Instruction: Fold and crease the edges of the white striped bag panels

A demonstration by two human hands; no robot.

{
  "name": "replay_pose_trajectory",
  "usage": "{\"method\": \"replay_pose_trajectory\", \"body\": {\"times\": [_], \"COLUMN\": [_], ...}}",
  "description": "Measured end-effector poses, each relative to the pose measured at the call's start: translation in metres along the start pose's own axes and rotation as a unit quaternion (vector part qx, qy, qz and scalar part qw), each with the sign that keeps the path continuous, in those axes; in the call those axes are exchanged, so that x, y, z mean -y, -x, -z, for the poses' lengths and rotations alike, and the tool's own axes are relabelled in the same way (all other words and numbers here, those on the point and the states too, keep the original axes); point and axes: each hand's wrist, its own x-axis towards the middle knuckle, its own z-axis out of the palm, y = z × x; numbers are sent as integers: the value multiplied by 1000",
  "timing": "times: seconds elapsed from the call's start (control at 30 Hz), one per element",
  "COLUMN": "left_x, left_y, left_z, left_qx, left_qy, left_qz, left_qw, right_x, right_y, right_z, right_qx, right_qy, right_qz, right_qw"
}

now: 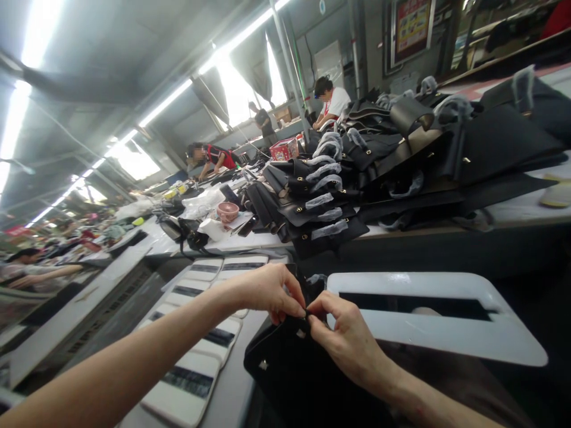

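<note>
A black leather-like bag piece [307,380] stands low in front of me, with small shiny metal fittings on its face. My left hand [276,291] comes in from the left, thumb and index finger pinched at the top edge of the bag piece. Opposite it, my right hand [348,333] pinches the same spot, its fingertips almost touching the left ones. Any small part between the fingertips is too hidden to name. Behind the hands, a bit of clear plastic wrapping [316,278] shows near the dark upper part of the piece.
A white plate [401,282] with a long dark slot lies to the right. White panels with dark strips [181,380] lie to the left. Across the table are stacked black bag pieces [307,205] with plastic-wrapped handles and a pink basket [227,211]. Several people work farther back.
</note>
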Motion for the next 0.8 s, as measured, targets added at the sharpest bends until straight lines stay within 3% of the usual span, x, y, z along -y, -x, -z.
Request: {"method": "replay_pose_trajectory", "body": {"times": [0.2,0.4,0.5,0.67,0.8], "left_x": [-13,-20,-15,-8,-9], "left_y": [5,7,6,4,2], "left_z": [-6,-18,-16,-3,-6], "left_qx": [-40,-132,-142,-69,-93], "left_qy": [-116,-320,-324,-250,-294], "left_qz": [-9,-139,-163,-134,-149], "left_qw": [992,928,921,956,939], "right_x": [-3,-7,-6,-4,-4], "right_y": [-1,-2,-4,-7,-7], "right_z": [-3,-4,-4,-4,-6], "right_qx": [-3,-11,-12,-1,-3], "right_qy": [-2,-23,-20,0,-6], "right_qz": [7,6,-5,-13,-13], "right_qw": [1000,1000,1000,1000,1000]}}
